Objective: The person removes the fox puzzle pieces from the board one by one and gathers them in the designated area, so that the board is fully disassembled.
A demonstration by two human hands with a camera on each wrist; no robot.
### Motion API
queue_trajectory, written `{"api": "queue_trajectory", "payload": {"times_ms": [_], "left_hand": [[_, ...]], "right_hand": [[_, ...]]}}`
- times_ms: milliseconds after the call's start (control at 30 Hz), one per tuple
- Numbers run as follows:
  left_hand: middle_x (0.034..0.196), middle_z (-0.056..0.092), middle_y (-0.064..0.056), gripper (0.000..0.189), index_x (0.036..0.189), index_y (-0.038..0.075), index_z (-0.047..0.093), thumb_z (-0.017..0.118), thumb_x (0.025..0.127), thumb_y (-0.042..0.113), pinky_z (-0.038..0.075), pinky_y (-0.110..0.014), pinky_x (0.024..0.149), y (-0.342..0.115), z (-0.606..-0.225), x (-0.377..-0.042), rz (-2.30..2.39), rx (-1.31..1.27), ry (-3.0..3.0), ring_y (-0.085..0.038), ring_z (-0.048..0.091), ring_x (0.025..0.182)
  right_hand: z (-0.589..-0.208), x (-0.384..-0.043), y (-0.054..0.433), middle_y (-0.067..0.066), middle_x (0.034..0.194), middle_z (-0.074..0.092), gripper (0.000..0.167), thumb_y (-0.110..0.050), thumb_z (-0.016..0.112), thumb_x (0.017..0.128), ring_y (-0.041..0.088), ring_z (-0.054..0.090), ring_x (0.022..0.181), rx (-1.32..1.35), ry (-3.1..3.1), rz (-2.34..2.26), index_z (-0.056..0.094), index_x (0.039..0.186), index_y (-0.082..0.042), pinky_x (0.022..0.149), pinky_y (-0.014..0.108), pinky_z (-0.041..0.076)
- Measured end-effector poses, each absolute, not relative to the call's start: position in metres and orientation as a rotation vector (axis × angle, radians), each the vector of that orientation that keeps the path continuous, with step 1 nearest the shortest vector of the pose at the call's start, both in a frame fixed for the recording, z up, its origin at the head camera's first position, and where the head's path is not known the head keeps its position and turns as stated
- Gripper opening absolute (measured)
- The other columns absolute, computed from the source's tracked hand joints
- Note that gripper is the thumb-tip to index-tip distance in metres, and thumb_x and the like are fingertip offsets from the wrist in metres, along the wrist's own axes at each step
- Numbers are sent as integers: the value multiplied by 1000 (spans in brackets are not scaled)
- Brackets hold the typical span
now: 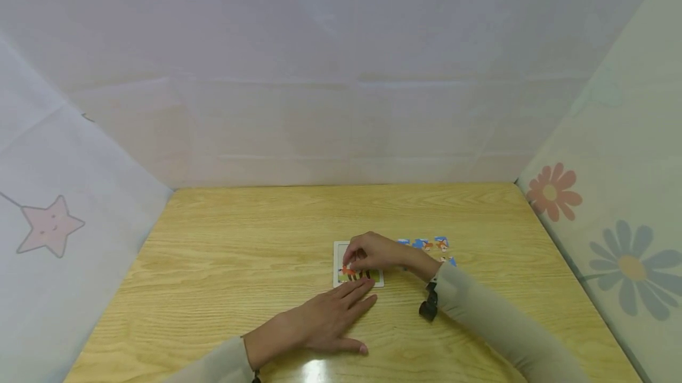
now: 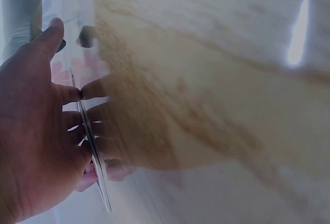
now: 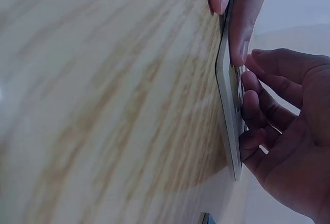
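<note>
In the head view a square puzzle board (image 1: 337,264) with a pale rim lies on the table. Colourful pieces (image 1: 347,272) in orange, green and dark stripes fill its lower part. My right hand (image 1: 375,251) reaches over the board from the right, thumb and bent index finger pinching a small puzzle piece (image 1: 349,266) at the board's left side, mostly covered by the fingers. The right wrist view has the right hand (image 3: 294,110) with its other fingers curled low over the board (image 3: 230,115). My left hand (image 1: 333,316) lies flat, spread fingertips on the board's near edge.
Several loose puzzle pieces (image 1: 441,244) with blue and orange print lie right of the board, partly behind the right forearm. The wooden table (image 1: 240,235) meets a pale cloth wall (image 1: 277,128) at the back, with printed cloth on both sides. A dark band (image 1: 429,303) circles the right wrist.
</note>
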State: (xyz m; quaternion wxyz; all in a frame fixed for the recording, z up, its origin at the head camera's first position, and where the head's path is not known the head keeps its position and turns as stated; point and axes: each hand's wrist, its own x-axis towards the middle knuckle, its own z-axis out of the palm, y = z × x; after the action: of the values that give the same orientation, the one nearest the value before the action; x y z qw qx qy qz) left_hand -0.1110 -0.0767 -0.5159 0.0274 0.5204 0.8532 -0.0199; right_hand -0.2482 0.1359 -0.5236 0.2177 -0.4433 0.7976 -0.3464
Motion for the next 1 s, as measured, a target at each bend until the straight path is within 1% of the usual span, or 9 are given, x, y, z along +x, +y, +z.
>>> {"api": "queue_trajectory", "payload": {"times_ms": [267, 533, 633, 733, 867, 1000], "left_hand": [[175, 23, -18, 91, 166, 8, 35, 34, 104, 75, 34, -38, 126, -78, -515, -113, -2, 1614, 2621, -30, 23, 162], [175, 23, -17, 91, 166, 8, 35, 34, 104, 75, 33, -37, 127, -78, -516, -114, 9, 1615, 2614, -29, 23, 162], [175, 22, -17, 91, 166, 8, 34, 34, 104, 75, 33, -37, 127, -78, -516, -114, 11, 1610, 2608, -29, 22, 162], [175, 22, -17, 91, 166, 8, 34, 35, 104, 75, 33, -38, 127, -78, -515, -114, 13, 1608, 2601, -30, 21, 162], [175, 22, -18, 91, 166, 8, 34, 36, 104, 75, 34, -38, 126, -78, -514, -114, 12, 1610, 2597, -31, 22, 162], [175, 22, -18, 91, 166, 8, 33, 37, 104, 74, 34, -38, 126, -78, -513, -114, 19, 1604, 2593, -31, 22, 162]], "right_hand": [[-522, -247, 133, -6, 95, 70, 11, -10, 72, 102, 2, 63, 76, -1211, 2188, -954, 77, 111, -10, 69, 21, 54], [-521, -245, 134, -2, 90, 74, 8, -8, 71, 103, 8, 65, 72, -1149, 2133, -1035, 75, 109, -10, 65, 22, 54], [-521, -245, 134, -3, 90, 73, 7, -9, 72, 102, 7, 65, 74, -1134, 2136, -1050, 75, 108, -10, 66, 23, 55], [-520, -243, 133, -4, 91, 73, 8, -9, 72, 102, 7, 67, 79, -1105, 2133, -1070, 76, 109, -9, 71, 23, 57], [-519, -241, 133, -1, 95, 74, 10, -6, 73, 101, 9, 70, 85, -1073, 2109, -1111, 75, 110, -7, 77, 26, 60], [-520, -241, 134, 0, 95, 75, 10, -5, 73, 100, 9, 71, 86, -1076, 2095, -1141, 75, 109, -7, 77, 26, 60]]}}
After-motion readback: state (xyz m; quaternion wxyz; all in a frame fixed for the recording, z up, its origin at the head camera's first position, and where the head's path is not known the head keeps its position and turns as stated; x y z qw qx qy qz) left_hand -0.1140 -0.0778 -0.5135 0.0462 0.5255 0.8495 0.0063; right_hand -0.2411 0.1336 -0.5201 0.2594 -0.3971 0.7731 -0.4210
